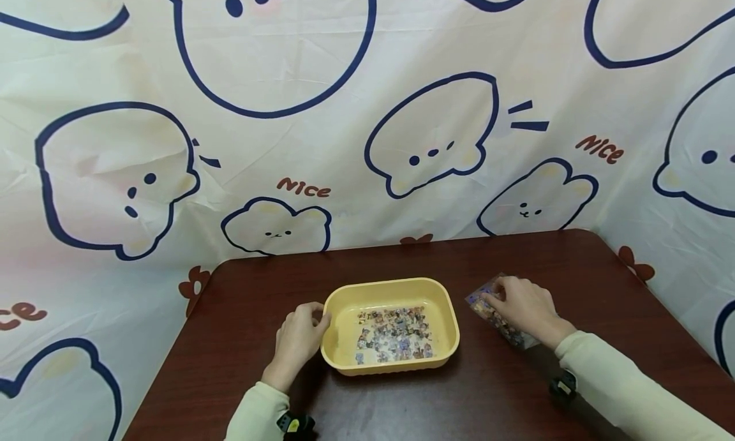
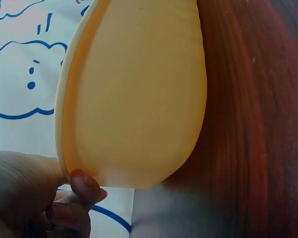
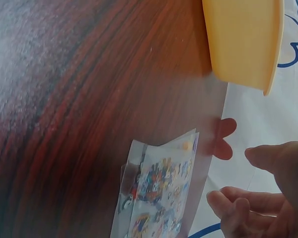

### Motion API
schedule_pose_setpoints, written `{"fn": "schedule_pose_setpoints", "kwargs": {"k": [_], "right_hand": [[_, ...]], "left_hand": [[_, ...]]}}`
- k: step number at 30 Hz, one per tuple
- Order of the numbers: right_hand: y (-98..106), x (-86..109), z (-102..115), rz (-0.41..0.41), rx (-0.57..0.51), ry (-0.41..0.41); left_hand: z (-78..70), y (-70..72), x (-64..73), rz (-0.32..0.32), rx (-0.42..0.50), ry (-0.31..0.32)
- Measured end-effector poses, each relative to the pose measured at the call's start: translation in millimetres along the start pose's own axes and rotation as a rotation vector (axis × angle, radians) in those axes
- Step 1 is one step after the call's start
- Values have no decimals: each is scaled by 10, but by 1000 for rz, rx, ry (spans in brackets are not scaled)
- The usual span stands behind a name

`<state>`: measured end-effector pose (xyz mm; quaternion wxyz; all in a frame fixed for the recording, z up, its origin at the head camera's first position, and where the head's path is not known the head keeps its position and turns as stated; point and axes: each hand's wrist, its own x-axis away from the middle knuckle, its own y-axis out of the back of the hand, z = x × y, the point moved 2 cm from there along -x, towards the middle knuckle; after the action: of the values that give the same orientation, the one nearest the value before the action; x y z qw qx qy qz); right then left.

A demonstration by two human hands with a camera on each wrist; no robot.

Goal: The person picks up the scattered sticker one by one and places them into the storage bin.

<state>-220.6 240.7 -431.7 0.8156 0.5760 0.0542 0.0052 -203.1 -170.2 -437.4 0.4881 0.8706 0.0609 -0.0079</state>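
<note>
A yellow plastic basin (image 1: pixel 339 368) stands mid-table, with several small, colourful sticker-like pieces (image 1: pixel 396 334) spread over its bottom. My left hand (image 1: pixel 298 339) pinches the basin's left rim, thumb and fingers on either side of the wall in the left wrist view. To the right of the basin lies a clear plastic packet (image 3: pixel 161 191) filled with small colourful cartoon pieces. Over this packet hovers my right hand (image 1: pixel 528 306). In the right wrist view its thumb and fingers are spread apart, a gap between them and the packet.
The dark brown wooden table (image 1: pixel 258 288) has rounded far corners. Behind it and at both sides hangs a white cloth (image 1: pixel 436 217) with blue cartoon outlines. A dark wrist device (image 1: pixel 563 385) sits at the right sleeve, another (image 1: pixel 295 423) at the left.
</note>
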Motion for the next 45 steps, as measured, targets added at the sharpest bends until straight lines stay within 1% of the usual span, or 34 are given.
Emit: {"fn": "schedule_pose_setpoints", "kwargs": {"k": [13, 33, 45], "right_hand": [[16, -40, -149, 14, 6, -11], [62, -23, -332, 24, 21, -25], [108, -9, -453, 66, 45, -66]], "left_hand": [[-2, -7, -1, 0, 8, -4], [-9, -2, -1, 1, 2, 4], [-6, -6, -5, 9, 0, -1]]}}
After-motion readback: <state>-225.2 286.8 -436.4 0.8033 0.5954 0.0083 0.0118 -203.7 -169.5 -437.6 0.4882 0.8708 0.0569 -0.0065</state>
